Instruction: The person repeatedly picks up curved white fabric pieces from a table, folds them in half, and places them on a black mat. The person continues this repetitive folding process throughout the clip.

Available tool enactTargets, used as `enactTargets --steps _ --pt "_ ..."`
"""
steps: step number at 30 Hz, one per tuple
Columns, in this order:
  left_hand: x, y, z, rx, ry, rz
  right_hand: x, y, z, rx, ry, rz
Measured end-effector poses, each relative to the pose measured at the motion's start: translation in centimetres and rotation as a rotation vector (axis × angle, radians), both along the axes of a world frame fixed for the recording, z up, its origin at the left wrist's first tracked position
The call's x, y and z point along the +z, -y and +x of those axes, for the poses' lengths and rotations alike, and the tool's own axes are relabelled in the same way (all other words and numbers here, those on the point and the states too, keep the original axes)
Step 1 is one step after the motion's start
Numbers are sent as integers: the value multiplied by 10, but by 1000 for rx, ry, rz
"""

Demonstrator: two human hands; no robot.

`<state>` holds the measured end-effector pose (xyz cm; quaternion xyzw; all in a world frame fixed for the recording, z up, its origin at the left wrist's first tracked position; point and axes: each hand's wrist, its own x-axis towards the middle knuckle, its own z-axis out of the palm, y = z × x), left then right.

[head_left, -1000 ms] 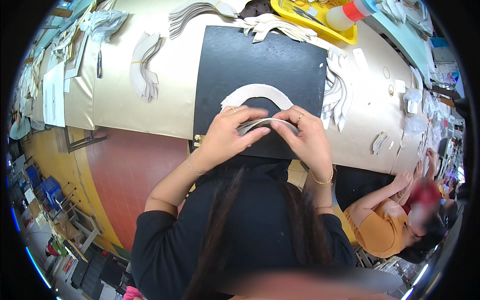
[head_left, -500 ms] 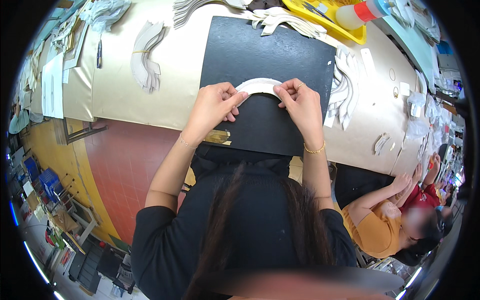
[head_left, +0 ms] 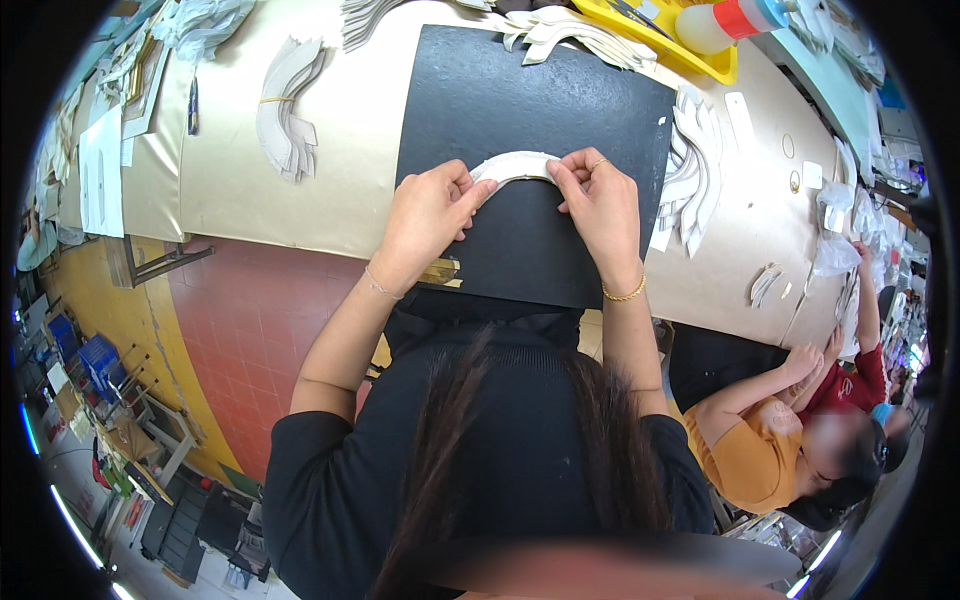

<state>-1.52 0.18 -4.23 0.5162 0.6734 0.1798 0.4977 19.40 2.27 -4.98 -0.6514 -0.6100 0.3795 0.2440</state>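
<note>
A curved white strip (head_left: 520, 166), bowed like an arch, lies over the black work board (head_left: 470, 90) in front of me. My left hand (head_left: 437, 205) pinches its left end between thumb and fingers. At its right end, my right hand (head_left: 598, 198) grips it the same way. The strip's ends are partly hidden under my fingers. Beyond the board's far edge rests a pile of similar curved white strips (head_left: 575, 38). More wavy pale strips (head_left: 690, 175) lie along the board's right side.
To the left is a banded bundle of curved strips (head_left: 285, 110). A yellow tray (head_left: 715, 66) at the far right carries a bottle (head_left: 712, 28) with a red band. Two co-workers sit at the right, one in an orange shirt (head_left: 745, 455). Brown tape (head_left: 440, 272) marks the board's near edge.
Both hands keep their hold on the strip, which tilts slightly and shows more of its near edge. At the right, the co-worker in red has stretched an arm farther over the table.
</note>
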Motion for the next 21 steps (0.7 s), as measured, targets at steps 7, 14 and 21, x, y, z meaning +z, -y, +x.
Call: enactTargets --steps 7,14,21 --pt "-1 2 0 -8 -15 33 -4 1 0 14 56 52" --pt "-3 2 2 -27 -58 71 -5 2 0 9 71 50" --pt "-1 -2 2 -44 -62 9 -9 2 -1 33 153 149"
